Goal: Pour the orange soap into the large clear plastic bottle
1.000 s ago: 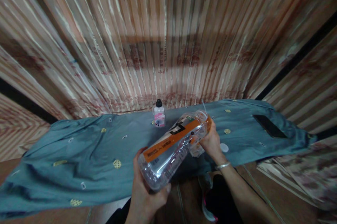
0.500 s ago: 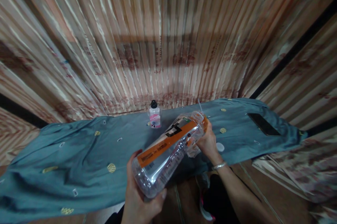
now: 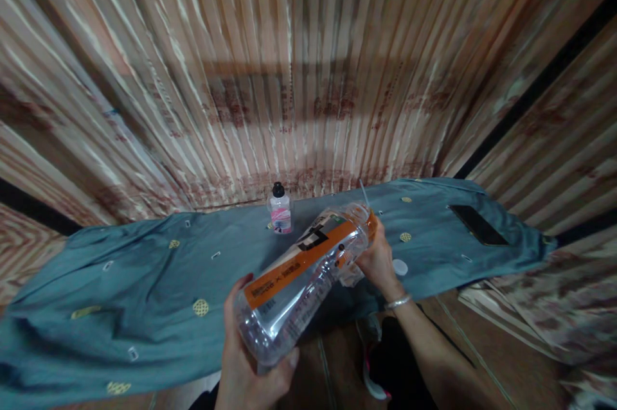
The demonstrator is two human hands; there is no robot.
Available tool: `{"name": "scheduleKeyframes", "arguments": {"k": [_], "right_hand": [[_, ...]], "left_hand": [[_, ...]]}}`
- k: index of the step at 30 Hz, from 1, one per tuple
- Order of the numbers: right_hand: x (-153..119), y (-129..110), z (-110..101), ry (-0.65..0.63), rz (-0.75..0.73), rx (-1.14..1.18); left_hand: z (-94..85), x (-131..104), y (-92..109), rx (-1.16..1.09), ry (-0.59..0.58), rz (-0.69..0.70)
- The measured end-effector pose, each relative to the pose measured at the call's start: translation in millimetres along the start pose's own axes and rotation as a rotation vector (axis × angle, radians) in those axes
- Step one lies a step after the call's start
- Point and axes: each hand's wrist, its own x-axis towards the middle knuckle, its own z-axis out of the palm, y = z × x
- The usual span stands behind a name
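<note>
A large clear plastic bottle point(image 3: 303, 268) with an orange label lies tilted across the middle of the head view, its base low on the left and its neck up on the right. My left hand point(image 3: 255, 358) is wrapped round the base end. Beyond the neck, my right hand point(image 3: 378, 256) is closed on an orange object point(image 3: 371, 223) that has a thin pale straw point(image 3: 364, 193) standing up from it. The bottle mouth is close against this object; whether they touch is unclear. Crumpled clear plastic point(image 3: 351, 276) shows under my right hand.
A small bottle point(image 3: 281, 214) with a black cap and pink label stands behind the large bottle. A white round lid point(image 3: 400, 267) and a dark flat phone-like object point(image 3: 477, 225) lie on the blue cloth point(image 3: 159, 288) to the right. Striped curtains point(image 3: 308, 76) hang behind.
The view has shifted slightly. The large bottle's base end sits a little lower and further left with my left hand; both hands keep their hold.
</note>
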Motion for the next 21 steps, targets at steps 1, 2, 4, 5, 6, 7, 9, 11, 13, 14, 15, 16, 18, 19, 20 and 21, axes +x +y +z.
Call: {"name": "scheduleKeyframes", "arguments": {"k": [1,2,4,5,6,7,9,11,13,14,15,16,18,19,20,21], "right_hand": [[0.1,-0.8,-0.7,-0.004,0.002,0.009],[0.2,-1.6,-1.3,-0.008,0.006,0.018],[0.4,-2.8,-2.2,-0.012,0.02,0.028],[0.4,-3.2,-2.4,-0.013,0.026,0.03],[0.5,-3.4,-2.5,-0.014,0.029,0.03],[0.6,-3.3,-2.5,-0.014,0.029,0.03],[0.7,-2.9,-2.2,-0.01,0.022,0.028],[0.6,-2.0,-2.0,-0.003,0.013,0.023],[0.2,-1.1,-1.8,-0.001,0.007,0.017],[-0.1,-0.8,-1.7,0.002,0.005,0.012],[-0.4,-0.6,-1.5,0.006,0.002,0.005],[-0.6,-0.5,-1.3,0.01,0.0,-0.002],[-0.9,-1.0,-0.9,0.018,-0.007,-0.016],[-0.9,-1.5,-0.7,0.021,-0.008,-0.021],[-0.9,-2.1,-0.7,0.019,-0.008,-0.025],[-0.7,-2.7,-0.7,0.017,-0.006,-0.028]], "left_hand": [[0.3,-0.2,1.0,-0.007,-0.005,-0.005],[0.5,-0.4,2.1,-0.011,-0.01,-0.01],[0.7,-0.6,4.0,-0.007,-0.017,-0.017],[0.7,-0.5,4.9,-0.005,-0.017,-0.018],[0.7,-0.4,5.8,-0.006,-0.017,-0.018],[0.7,-0.2,6.7,-0.011,-0.017,-0.016],[0.8,0.2,8.5,-0.021,-0.016,-0.013],[0.9,0.6,10.2,-0.024,-0.013,-0.015],[1.1,0.8,11.7,-0.02,-0.015,-0.021],[1.1,0.8,12.2,-0.017,-0.018,-0.023],[1.2,0.8,12.6,-0.015,-0.02,-0.025],[1.2,0.8,12.8,-0.012,-0.019,-0.026],[1.1,0.8,12.5,-0.003,-0.015,-0.024],[1.0,0.9,12.1,0.002,-0.012,-0.022],[0.9,1.0,11.7,0.008,-0.011,-0.021],[0.8,1.1,11.3,0.01,-0.011,-0.019]]}}
